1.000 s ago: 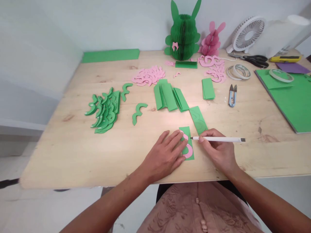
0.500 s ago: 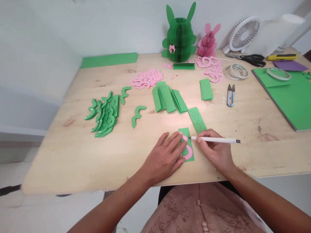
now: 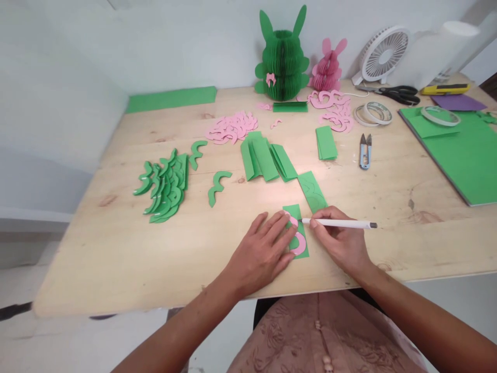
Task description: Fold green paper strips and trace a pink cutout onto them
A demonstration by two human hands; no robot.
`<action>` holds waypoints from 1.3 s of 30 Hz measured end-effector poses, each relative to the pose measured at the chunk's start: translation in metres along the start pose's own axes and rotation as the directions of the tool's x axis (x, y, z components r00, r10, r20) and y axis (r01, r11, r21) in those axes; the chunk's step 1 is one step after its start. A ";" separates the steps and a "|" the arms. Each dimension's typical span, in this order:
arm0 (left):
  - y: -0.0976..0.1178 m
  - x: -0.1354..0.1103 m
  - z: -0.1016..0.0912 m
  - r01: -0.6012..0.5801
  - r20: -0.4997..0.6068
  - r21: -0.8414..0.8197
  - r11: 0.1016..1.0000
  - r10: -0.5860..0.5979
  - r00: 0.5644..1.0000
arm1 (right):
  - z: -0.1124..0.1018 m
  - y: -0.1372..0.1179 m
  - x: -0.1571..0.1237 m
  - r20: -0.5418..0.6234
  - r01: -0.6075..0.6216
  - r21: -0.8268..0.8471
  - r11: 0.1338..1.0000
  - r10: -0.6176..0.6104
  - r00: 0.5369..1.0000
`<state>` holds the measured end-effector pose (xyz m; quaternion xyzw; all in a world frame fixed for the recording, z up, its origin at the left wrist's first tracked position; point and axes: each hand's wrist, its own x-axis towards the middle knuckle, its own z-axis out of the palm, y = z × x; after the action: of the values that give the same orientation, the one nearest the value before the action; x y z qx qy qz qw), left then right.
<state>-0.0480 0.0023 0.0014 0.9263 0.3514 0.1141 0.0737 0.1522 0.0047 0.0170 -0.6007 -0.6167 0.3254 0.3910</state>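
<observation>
My left hand (image 3: 263, 248) lies flat, fingers spread, pressing a pink curved paper template (image 3: 300, 243) onto a small green paper strip (image 3: 295, 211) near the table's front edge. My right hand (image 3: 338, 239) grips a white pencil (image 3: 341, 223), whose tip touches the template's upper edge. Another green strip (image 3: 312, 190) with drawn curves lies just behind.
Folded green strips (image 3: 264, 155) lie mid-table, with cut green shapes (image 3: 165, 184) to the left and pink cut-outs (image 3: 232, 126) farther back. Snips (image 3: 364, 150), tape rolls (image 3: 375, 113), scissors (image 3: 399, 94), a fan (image 3: 382, 52), green sheets (image 3: 462, 150) and two paper rabbits (image 3: 282, 57) occupy the back and right of the wooden table (image 3: 116, 248).
The pencil tip has crept left along the template's upper edge. My left hand stays pressed on it. The view has shifted slightly.
</observation>
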 end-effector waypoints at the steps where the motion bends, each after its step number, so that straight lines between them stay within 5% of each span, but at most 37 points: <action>1: 0.000 0.000 0.000 0.000 0.002 0.000 1.000 0.000 1.000 | 0.000 0.000 0.000 0.003 -0.003 -0.001 1.000 0.003 1.000; 39: 0.000 0.000 0.000 0.009 -0.008 -0.009 1.000 -0.009 1.000 | -0.002 -0.001 -0.007 0.105 0.004 0.038 0.999 -0.008 0.994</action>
<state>-0.0476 0.0024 0.0014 0.9240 0.3553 0.1189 0.0768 0.1530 -0.0021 0.0182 -0.5736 -0.6319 0.3671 0.3701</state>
